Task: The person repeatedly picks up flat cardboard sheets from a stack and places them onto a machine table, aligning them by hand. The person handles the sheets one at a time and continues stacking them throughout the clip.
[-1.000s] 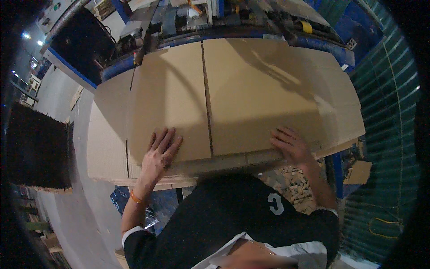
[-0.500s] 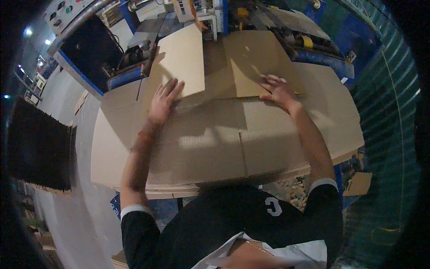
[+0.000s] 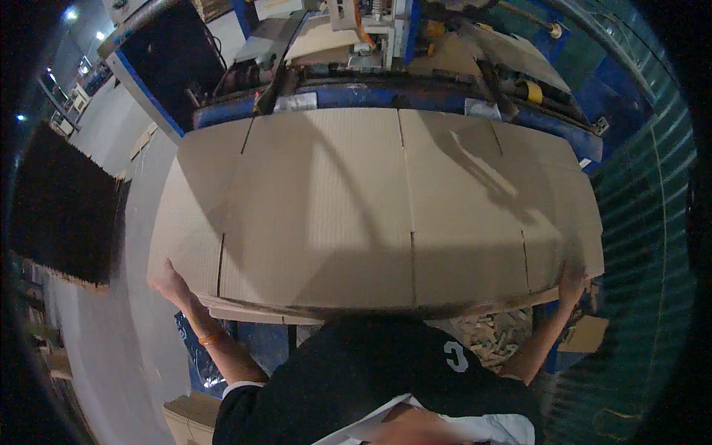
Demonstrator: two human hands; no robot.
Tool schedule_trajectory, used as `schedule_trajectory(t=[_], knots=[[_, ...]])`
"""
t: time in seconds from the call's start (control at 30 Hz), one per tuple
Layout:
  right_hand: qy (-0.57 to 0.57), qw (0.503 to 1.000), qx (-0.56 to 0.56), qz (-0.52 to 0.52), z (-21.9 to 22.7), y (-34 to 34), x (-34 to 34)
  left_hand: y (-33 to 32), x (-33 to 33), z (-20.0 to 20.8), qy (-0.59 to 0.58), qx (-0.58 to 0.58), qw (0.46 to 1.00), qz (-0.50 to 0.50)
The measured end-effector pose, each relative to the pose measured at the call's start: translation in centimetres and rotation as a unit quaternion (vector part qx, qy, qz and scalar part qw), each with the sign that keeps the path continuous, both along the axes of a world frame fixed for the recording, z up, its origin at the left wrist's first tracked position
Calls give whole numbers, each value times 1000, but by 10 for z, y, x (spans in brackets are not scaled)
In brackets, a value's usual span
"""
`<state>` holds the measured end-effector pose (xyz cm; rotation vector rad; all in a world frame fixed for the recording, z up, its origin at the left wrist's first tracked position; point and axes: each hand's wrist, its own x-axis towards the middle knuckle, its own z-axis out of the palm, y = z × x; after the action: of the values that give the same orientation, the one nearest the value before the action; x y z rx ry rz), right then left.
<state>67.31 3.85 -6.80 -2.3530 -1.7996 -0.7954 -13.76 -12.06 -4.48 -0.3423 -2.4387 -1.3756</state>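
- Well, at the far left a dark stack (image 3: 67,204) with ragged edges stands over there on the grey floor (image 3: 104,386).
- Next comes the left hand (image 3: 172,287), at the near left edge of the broad cardboard sheet (image 3: 319,208), its thumb side up and the other fingers largely out of sight; an orange band (image 3: 213,340) circles that wrist.
- Below that forearm, more brown cardboard (image 3: 189,421) sits low beside the sleeve.
- In the middle, the sheet lies flat across the front of the person, slots cut into its near and far edges, with the edges of other boards (image 3: 252,313) showing underneath on the near side.
- Just beyond its far edge runs the machine's blue crossbar (image 3: 352,95); shadows fall over the brown surface.
- The person's black shirt (image 3: 371,371) is close against the near edge.
- Right of the shirt, a heap of small brown scraps (image 3: 493,340) shows lower down.
- The right hand (image 3: 572,276) is at the sheet's near right corner, blurred; for this hand and the left alike, I can't tell how tightly the fingers are closed.
- Rightmost, a green ribbed wall (image 3: 653,297).
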Motion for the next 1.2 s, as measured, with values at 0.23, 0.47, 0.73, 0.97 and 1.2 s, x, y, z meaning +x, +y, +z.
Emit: schedule_trajectory(t=[0.23, 0.47, 0.73, 0.97, 1.2], knots=[[375, 915, 136, -57, -20, 6, 25, -6, -9, -4, -89, 15, 995, -37], [461, 793, 398, 35, -11, 25, 31, -28, 10, 72, -52, 324, 932, -155], [713, 543, 410, 167, 90, 13, -12, -19, -35, 42, -259, 391, 837, -281], [444, 848, 180, 227, 75, -110, -195, -32, 79, 28, -81, 179, 924, -328], [192, 791, -111, 571, 47, -88, -254, 2, 155, 48, 221, -263, 708, -617]])
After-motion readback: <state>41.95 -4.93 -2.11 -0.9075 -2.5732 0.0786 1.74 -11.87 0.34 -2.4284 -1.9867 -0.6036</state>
